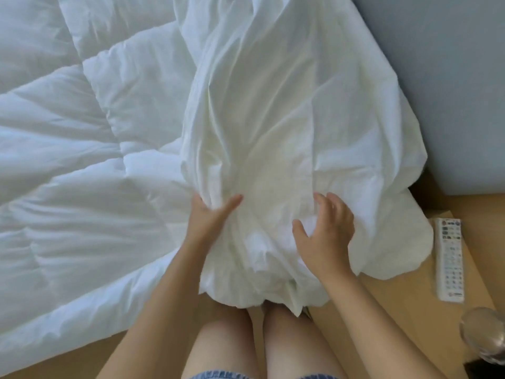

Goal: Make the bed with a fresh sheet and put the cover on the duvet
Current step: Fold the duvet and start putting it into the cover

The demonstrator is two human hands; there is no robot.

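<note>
A white quilted duvet (82, 160) lies spread over the bed on the left. A smooth white duvet cover (287, 119) lies bunched over the duvet's right side and hangs off the bed's near edge, down to my knees. My left hand (207, 214) pinches a fold of the cover at its left side, thumb on top. My right hand (325, 233) rests on the bunched cover with its fingers spread and curved, pressing the fabric without closing on it.
A grey padded headboard (451, 91) rises at the right. Below it a wooden bedside surface (404, 283) holds a white remote control (449, 258) and a clear glass object (483, 335) at the frame's right edge. My bare legs stand against the bed.
</note>
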